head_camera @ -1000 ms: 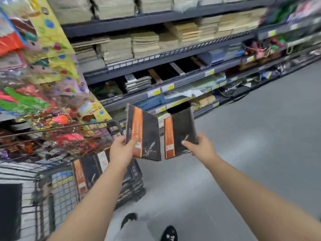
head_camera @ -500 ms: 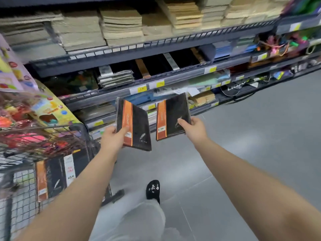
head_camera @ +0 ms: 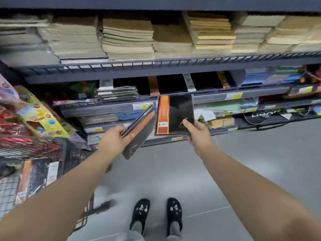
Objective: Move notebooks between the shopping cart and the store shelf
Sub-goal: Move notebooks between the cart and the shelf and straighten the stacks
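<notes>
Step in hand (judged): shelving. The person faces the store shelf [head_camera: 210,99] with one notebook in each hand. The hands are apart.

- Left hand [head_camera: 112,141]: grips the left notebook [head_camera: 139,133] near its lower end, thumb on top. The cover is seen at a slant. Its long axis runs diagonally, with the far end up and to the right, towards the shelf.
- Right hand [head_camera: 198,131]: pinches the right notebook [head_camera: 177,115] at its lower right corner, thumb on the cover. The book is upright with its cover to the camera, long axis vertical, orange band at the left. In view its top edge overlaps the shelf's front rail. Whether it touches the rail cannot be told.
- The matching black-and-orange stock [head_camera: 171,84] lies flat on the tier just above, orange bands running front to back.
- Another such notebook [head_camera: 34,178] stands in the shopping cart [head_camera: 33,146] at the left.

Doing it well (judgement): shelve one book at a time, the right one first since it is nearer. Tip its top edge forward until it lies flat, lift it over the rail, keep the orange band on the same side as the stock, and slide it onto the pile. The left book needs levelling before it follows.
</notes>
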{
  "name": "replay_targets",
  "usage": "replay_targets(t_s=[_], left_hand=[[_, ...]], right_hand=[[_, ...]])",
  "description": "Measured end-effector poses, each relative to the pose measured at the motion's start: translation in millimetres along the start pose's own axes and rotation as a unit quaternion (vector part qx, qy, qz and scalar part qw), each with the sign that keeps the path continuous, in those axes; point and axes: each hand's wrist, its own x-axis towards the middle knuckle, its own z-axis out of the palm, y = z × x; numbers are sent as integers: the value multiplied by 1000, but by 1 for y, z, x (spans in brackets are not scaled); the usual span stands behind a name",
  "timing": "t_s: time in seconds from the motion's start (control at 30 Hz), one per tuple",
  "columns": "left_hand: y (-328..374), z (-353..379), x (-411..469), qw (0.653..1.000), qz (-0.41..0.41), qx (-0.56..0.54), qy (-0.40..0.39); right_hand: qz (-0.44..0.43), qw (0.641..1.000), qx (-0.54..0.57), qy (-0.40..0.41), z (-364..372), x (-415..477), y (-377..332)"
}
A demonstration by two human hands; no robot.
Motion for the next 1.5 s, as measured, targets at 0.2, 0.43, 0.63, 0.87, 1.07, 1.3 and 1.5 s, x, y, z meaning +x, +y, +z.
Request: replay_targets(t_s=[0.2, 0.43, 0.63, 0.87, 1.07, 1.3, 1.5], left_hand=[[13, 31, 51, 985, 84, 149, -34], [34, 78, 101, 968, 131, 209, -43], [30, 107, 131, 967, 157, 201, 19], [26, 113, 154, 960, 134, 243, 36], [17, 114, 152, 967, 151, 203, 34], [4, 115, 119, 997, 69, -44, 16], [15, 120, 77, 936, -55, -347, -5]], right_hand=[[24, 999, 16, -38, 11, 74, -22], [36, 991, -11, -131, 35, 145, -33], [3, 976, 115, -182, 42, 175, -9], [-85, 986, -14, -144, 46, 191, 1], [-72, 988, -110, -86, 68, 207, -13], [-116, 984, -120, -57, 45, 195, -1], [-133, 975, -180, 6, 3, 167, 25]])
